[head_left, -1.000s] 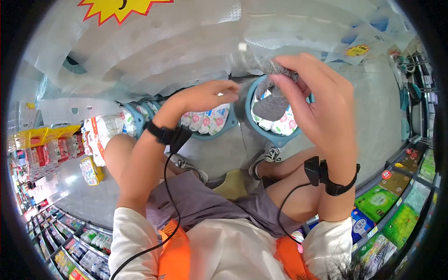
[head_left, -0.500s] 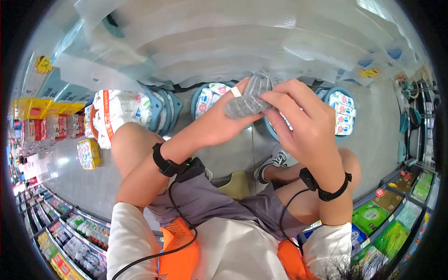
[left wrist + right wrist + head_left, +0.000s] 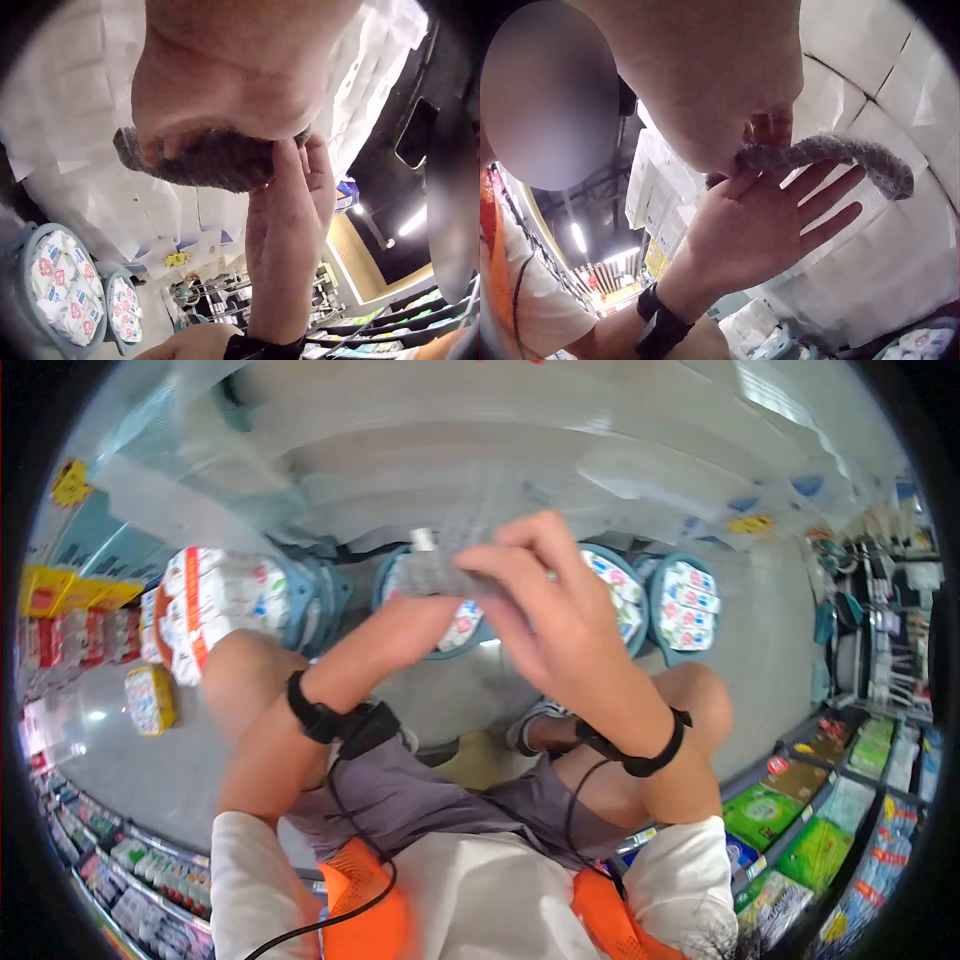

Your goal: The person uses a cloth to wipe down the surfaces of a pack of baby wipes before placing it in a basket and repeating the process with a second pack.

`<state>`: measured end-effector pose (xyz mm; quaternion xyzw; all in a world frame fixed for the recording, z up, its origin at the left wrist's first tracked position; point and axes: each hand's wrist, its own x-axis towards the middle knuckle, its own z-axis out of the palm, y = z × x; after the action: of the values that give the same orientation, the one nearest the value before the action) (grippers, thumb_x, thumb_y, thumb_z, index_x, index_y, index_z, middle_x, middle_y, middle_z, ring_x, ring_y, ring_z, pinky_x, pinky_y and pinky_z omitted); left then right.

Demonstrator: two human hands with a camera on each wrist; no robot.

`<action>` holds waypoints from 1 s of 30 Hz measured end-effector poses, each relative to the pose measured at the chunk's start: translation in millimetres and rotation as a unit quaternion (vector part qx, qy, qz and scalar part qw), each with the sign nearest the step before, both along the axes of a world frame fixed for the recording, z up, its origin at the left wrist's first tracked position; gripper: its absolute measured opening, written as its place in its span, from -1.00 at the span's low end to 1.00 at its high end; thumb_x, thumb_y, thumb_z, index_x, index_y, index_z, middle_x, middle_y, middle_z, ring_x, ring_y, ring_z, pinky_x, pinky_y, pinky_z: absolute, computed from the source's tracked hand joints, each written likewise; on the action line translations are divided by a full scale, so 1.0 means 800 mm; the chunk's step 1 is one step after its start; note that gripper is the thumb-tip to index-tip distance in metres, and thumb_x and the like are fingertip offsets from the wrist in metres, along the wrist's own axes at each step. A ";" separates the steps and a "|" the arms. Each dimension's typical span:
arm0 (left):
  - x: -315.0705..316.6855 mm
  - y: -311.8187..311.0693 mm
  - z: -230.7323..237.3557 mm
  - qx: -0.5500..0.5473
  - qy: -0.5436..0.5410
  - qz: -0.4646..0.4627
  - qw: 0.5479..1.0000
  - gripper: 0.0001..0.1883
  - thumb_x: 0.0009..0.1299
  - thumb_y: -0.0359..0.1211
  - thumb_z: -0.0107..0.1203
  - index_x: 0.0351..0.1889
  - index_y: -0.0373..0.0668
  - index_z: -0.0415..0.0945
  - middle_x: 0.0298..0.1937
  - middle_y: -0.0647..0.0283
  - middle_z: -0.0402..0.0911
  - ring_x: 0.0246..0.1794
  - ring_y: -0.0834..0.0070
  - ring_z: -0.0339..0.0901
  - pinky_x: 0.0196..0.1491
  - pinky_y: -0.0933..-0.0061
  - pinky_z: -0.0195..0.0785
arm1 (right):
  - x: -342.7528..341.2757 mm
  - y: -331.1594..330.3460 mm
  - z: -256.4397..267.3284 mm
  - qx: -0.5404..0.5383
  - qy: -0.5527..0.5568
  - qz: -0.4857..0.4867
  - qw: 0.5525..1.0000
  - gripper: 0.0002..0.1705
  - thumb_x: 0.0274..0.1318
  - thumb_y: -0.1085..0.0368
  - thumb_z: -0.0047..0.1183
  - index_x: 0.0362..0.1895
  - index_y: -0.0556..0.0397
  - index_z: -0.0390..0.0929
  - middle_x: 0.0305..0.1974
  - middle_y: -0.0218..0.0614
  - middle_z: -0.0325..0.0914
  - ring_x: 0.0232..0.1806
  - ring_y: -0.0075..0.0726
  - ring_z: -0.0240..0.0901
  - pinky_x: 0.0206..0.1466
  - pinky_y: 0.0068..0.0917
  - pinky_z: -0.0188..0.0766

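right there in front of the person, just above the baskets in the head view, is the grey knitted fabric (image 3: 430, 572), up in the air between two bare hands. the right hand (image 3: 548, 595) pinches it, thumb and fingers closed on one end, and the left wrist view shows that pinch clearly. and the left hand (image 3: 757, 232)! seen from the right wrist, its palm is turned to the camera, fingers wide and straight, with the fabric touching it and one end sticking out past the fingers. exactly how the cloth wraps there, i can't tell; it's blurred from above.

black straps (image 3: 655, 758) sit on both wrists, white sleeves (image 3: 680, 885) behind them, an orange vest (image 3: 365, 895) over the white top. below, grey-purple shorts (image 3: 410, 800), knees apart.

out on the grey floor (image 3: 765, 630), blue-rimmed baskets (image 3: 684, 656) stand in a row, loaded with white printed packs (image 3: 690, 605). over to the left, a yellow-sided pack (image 3: 150, 702) lies alone near a knee. shelves of green packages (image 3: 765, 815) run along the right.
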<state>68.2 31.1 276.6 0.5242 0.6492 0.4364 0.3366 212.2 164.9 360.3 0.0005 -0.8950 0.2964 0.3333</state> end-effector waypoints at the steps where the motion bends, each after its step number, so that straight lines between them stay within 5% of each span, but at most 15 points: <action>1: 0.002 0.003 0.010 -0.030 -0.031 0.025 0.999 -0.59 0.61 -0.37 -0.07 0.36 -0.23 0.54 0.35 0.07 0.62 0.38 0.22 0.53 0.38 0.21 0.39 | 0.002 0.001 0.002 -0.002 -0.014 0.008 1.000 -0.50 -0.13 0.57 0.29 0.01 0.07 0.65 -0.14 -0.20 0.44 -0.24 -0.05 0.55 -0.23 -0.24 0.48; 8: -0.001 0.027 -0.011 -0.114 -0.154 -0.011 0.981 -0.56 0.66 -0.23 -0.11 0.39 -0.19 0.47 0.36 0.13 0.57 0.37 0.32 0.52 0.36 0.20 0.40 | 0.011 0.007 -0.007 -0.009 -0.030 0.016 0.999 -0.53 -0.08 0.61 0.20 0.01 0.09 0.68 -0.13 -0.21 0.43 -0.25 -0.09 0.57 -0.23 -0.24 0.54; 12: 0.044 0.049 0.026 -0.115 -0.362 0.081 0.921 -0.55 0.68 -0.15 -0.14 0.39 -0.17 0.42 0.33 0.14 0.55 0.34 0.34 0.52 0.35 0.21 0.39 | 0.022 0.031 -0.010 -0.012 -0.040 -0.041 0.998 -0.50 -0.08 0.69 0.11 -0.01 0.04 0.71 -0.10 -0.22 0.44 -0.32 -0.15 0.58 -0.28 -0.29 0.52; 19: 0.078 0.053 0.020 -0.081 -0.507 0.082 0.854 -0.51 0.67 -0.08 -0.11 0.43 -0.14 0.34 0.35 0.20 0.51 0.33 0.35 0.52 0.36 0.18 0.39 | 0.035 0.027 -0.018 -0.083 -0.043 -0.100 0.991 -0.52 -0.04 0.70 0.09 -0.03 0.01 0.71 -0.05 -0.24 0.47 -0.33 -0.17 0.59 -0.30 -0.31 0.50; 24: 0.077 0.039 -0.037 -0.021 -0.609 0.040 0.792 -0.54 0.72 -0.09 -0.14 0.41 -0.13 0.39 0.30 0.23 0.55 0.31 0.43 0.54 0.35 0.18 0.46 | 0.042 0.001 -0.012 -0.042 -0.082 -0.020 0.995 -0.62 -0.01 0.57 0.30 -0.04 0.02 0.73 0.05 -0.22 0.53 -0.26 -0.20 0.59 -0.26 -0.36 0.54; 26: 0.067 0.030 -0.007 -0.003 -0.564 -0.006 0.825 -0.56 0.71 -0.07 -0.14 0.33 -0.14 0.47 0.24 0.26 0.57 0.30 0.42 0.55 0.33 0.25 0.49 | 0.046 -0.001 0.012 -0.016 -0.069 -0.002 0.997 -0.62 -0.02 0.53 0.36 -0.04 0.04 0.74 0.09 -0.22 0.56 -0.24 -0.24 0.58 -0.27 -0.39 0.53; 30: 0.038 0.034 0.008 0.032 -0.676 0.025 0.736 -0.55 0.70 -0.07 -0.14 0.33 -0.14 0.52 0.26 0.22 0.62 0.30 0.35 0.57 0.37 0.20 0.46 | 0.076 0.003 0.065 -0.197 -0.034 0.158 0.967 -0.60 0.00 0.38 0.44 0.01 0.01 0.76 0.03 -0.19 0.60 -0.19 -0.25 0.60 -0.20 -0.40 0.54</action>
<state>98.8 58.0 282.7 0.0850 0.2492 0.7049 0.6587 273.0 167.5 412.5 0.0665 -0.8184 0.5153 0.2455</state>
